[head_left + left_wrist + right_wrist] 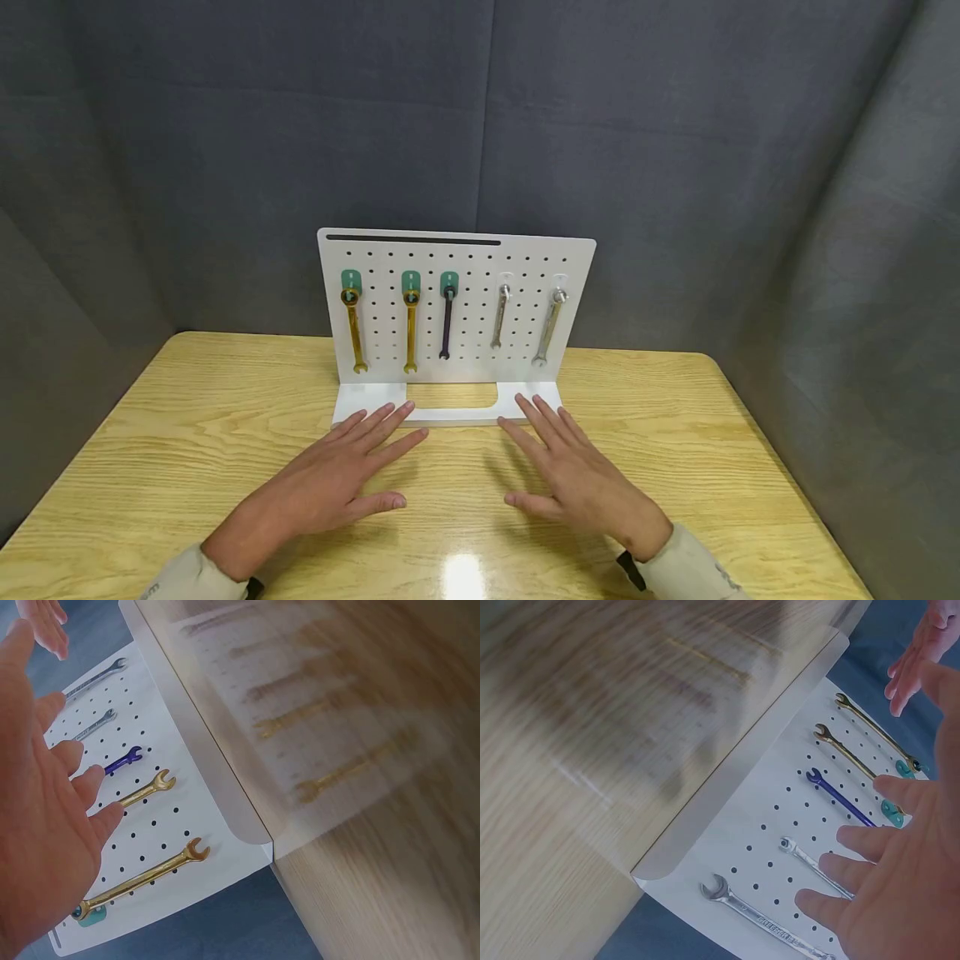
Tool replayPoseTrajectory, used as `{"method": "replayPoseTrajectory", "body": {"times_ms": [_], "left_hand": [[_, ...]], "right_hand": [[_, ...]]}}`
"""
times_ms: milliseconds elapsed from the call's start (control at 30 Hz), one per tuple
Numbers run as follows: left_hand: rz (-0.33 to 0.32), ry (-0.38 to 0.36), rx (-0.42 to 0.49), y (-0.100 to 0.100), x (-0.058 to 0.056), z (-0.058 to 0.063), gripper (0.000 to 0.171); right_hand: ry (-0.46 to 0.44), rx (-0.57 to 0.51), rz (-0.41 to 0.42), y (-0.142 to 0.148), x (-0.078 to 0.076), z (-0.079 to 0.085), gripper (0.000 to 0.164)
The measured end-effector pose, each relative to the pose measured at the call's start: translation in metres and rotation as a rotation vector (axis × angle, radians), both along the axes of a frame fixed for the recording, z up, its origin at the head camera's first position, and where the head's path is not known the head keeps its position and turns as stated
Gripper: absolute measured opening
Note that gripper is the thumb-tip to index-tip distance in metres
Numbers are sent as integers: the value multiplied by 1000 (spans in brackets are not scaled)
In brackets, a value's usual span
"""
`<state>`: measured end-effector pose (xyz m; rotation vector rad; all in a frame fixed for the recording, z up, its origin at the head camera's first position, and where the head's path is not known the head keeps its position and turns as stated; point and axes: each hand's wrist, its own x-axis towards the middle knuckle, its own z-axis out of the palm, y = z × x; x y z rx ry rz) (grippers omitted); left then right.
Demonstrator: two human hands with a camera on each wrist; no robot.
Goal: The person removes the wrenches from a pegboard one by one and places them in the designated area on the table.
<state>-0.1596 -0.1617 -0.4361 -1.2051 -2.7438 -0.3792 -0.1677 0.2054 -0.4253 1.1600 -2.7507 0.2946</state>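
Note:
My left hand (330,477) hovers over the table in front of the pegboard's left side, palm down, fingers spread and holding nothing. Opposite it, my right hand (573,475) is likewise spread, its fingertips near the base's right front edge. Behind both stands a white pegboard (465,333). Along it hang a gold wrench (355,333) at far left, another gold wrench (411,333), a dark purple wrench (447,325), a small silver wrench (500,318) and a larger silver wrench (551,329) at far right. All hang from hooks, open ends down.
The pegboard's white base (367,400) has a cutout at its middle and lies on the wooden table (225,400). Grey curtains (300,167) enclose the back and sides. Teal hooks (351,280) carry the left wrenches; clear hooks (559,282) carry the silver ones.

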Motion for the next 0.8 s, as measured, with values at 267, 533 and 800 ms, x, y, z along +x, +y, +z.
{"method": "replayPoseTrajectory", "body": {"times_ms": [267,533,800], "left_hand": [[3,15,-6,0,1,3,75],[20,51,-3,-2,2,8,75],[53,122,7,-7,-3,19,77]], "right_hand": [[12,6,0,2,0,-1,82],[26,-8,6,5,1,-3,81],[40,-21,-1,7,-3,-4,76]]}}
